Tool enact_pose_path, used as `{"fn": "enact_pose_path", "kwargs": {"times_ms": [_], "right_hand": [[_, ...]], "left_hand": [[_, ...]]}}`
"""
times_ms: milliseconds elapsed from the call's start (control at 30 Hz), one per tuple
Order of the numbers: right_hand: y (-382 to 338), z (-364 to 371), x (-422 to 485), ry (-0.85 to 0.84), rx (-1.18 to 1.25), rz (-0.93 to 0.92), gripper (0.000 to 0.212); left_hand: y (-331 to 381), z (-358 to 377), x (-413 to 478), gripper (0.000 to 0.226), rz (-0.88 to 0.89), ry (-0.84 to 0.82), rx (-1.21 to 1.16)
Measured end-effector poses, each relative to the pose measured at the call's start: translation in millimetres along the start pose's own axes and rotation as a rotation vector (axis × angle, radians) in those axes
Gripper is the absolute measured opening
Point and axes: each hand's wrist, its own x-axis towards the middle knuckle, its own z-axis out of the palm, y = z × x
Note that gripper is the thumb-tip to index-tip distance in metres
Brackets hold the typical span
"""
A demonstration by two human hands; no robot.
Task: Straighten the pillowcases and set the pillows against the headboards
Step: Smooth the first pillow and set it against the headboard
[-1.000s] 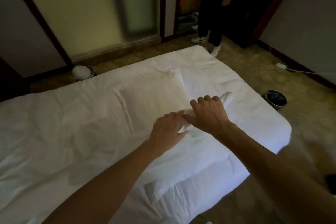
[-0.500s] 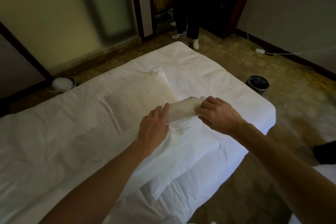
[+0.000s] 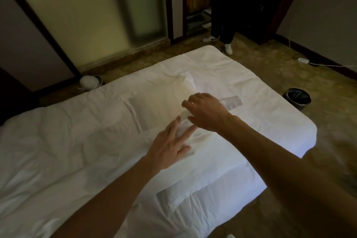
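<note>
On pillow (image 3: 158,106): L hand (image 3: 170,149) | L bin (image 3: 99,78): white wad (image 3: 88,82) | R bin (image 3: 301,105): liner (image 3: 297,95)

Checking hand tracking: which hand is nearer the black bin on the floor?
Right. The right hand is left of the black bin; the left hand is farther left, nearer the camera.

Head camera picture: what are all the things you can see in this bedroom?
bed: one, white covers, fills the middle
pillow: one, white, on the bed by the hands
right bin: one, dark metal, on the floor right of the bed
far bin: one, dark, beyond the bed, something white in it
power strip: one, white, on the floor by the right wall
standing person: one, dark clothes, white shoes, at the doorway
left hand: one, fingers straight, at the pillow's end
right hand: one, over the pillow's end, grip blurred
</note>
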Motion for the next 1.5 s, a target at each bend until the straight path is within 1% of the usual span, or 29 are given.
{"fn": "enact_pose_path", "kwargs": {"times_ms": [33,100,167,200,267,300,367,467,533,567,633,700,767,867,967,1067,1200,1267,1400,1500], "right_hand": [[-5,4,7,-0.116,0.035,-0.027,0.049],[-11,15,19,-0.32,0.07,-0.012,0.043],[-10,22,26,-0.438,0.075,0.0,0.037],[-11,25,31,-0.474,0.079,-0.005,0.038],[-16,28,43,-0.532,0.072,-0.013,0.047],[-22,29,50,-0.567,0.073,-0.036,0.051],[-36,32,64,-0.617,0.08,-0.099,0.052],[-62,38,80,-0.619,0.08,-0.209,0.048],[-78,44,91,-0.658,0.105,-0.262,0.047],[-87,47,97,-0.677,0.091,-0.288,0.044],[-99,49,109,-0.666,0.083,-0.31,0.041],[-121,50,128,-0.64,0.074,-0.358,0.046],[-115,55,130,-0.626,0.052,-0.32,0.05],[-109,64,134,-0.594,-0.026,-0.278,0.05],[-109,65,138,-0.606,-0.081,-0.255,0.048],[-106,64,136,-0.618,-0.118,-0.247,0.045],[-105,56,127,-0.651,-0.095,-0.208,0.044],[-103,53,119,-0.623,-0.111,-0.179,0.041],[-104,47,103,-0.518,-0.195,-0.115,0.028],[-105,44,95,-0.502,-0.238,-0.07,0.019]], "left_hand": [[-1,0,0,0.069,0.003,0.007,-0.017],[-5,-2,-2,0.058,0.037,0.03,-0.077],[-14,-10,-12,0.047,0.069,0.012,-0.134],[-22,-15,-22,0.042,0.06,0.02,-0.143],[-41,-21,-46,0.034,-0.013,0.074,-0.136],[-52,-23,-60,0.032,-0.088,0.072,-0.121],[-74,-25,-86,0.033,-0.237,0.01,-0.095],[-105,-29,-130,0.049,-0.383,-0.177,-0.037],[-120,-37,-161,0.058,-0.478,-0.253,-0.009],[-125,-39,-179,0.059,-0.529,-0.263,0.002],[-129,-42,-213,0.055,-0.644,-0.233,0.031],[-133,-47,-257,0.047,-0.843,-0.174,0.041],[-136,-45,-268,0.049,-0.9,-0.189,0.028],[-140,-47,-269,0.051,-0.96,-0.234,0.049],[-140,-44,-260,0.05,-0.974,-0.203,0.144],[-145,-44,-240,0.047,-0.963,-0.215,0.206],[-156,-34,-223,0.051,-0.884,-0.215,0.147],[-161,-26,-220,0.052,-0.849,-0.21,0.128],[-167,-22,-213,0.032,-0.806,-0.219,0.16],[-165,-22,-211,0.03,-0.775,-0.278,0.178]]}}
